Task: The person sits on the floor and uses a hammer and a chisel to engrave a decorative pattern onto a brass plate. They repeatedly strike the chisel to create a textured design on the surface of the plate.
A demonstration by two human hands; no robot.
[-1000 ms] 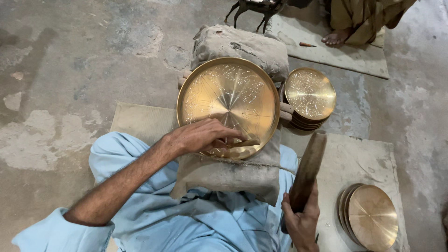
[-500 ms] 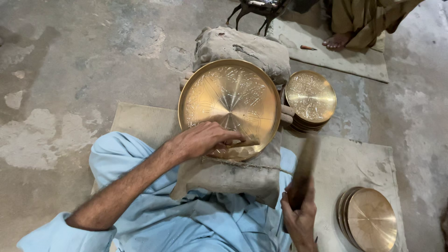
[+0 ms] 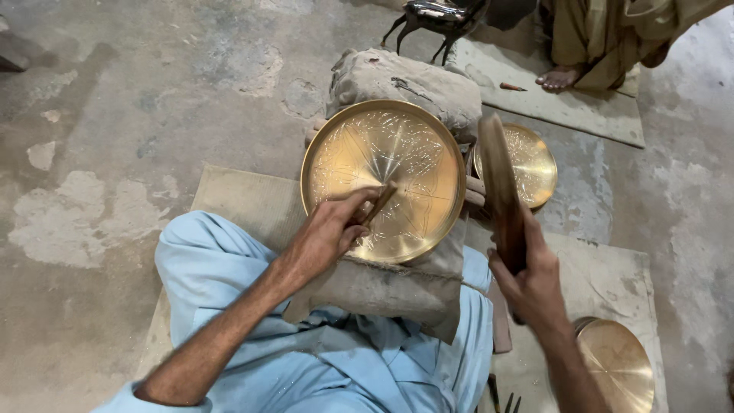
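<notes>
Mallet point(image 3: 502, 191) gripped in right hand point(image 3: 535, 279) now raised; left hand point(image 3: 329, 233) pinches chisel point(image 3: 380, 203).

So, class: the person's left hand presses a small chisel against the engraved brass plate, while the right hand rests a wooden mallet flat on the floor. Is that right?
Not quite. The head view shows the right hand holding the wooden mallet raised in the air beside the engraved brass plate, not resting on the floor. The rest stands: the left hand presses a small chisel against the plate.
</notes>
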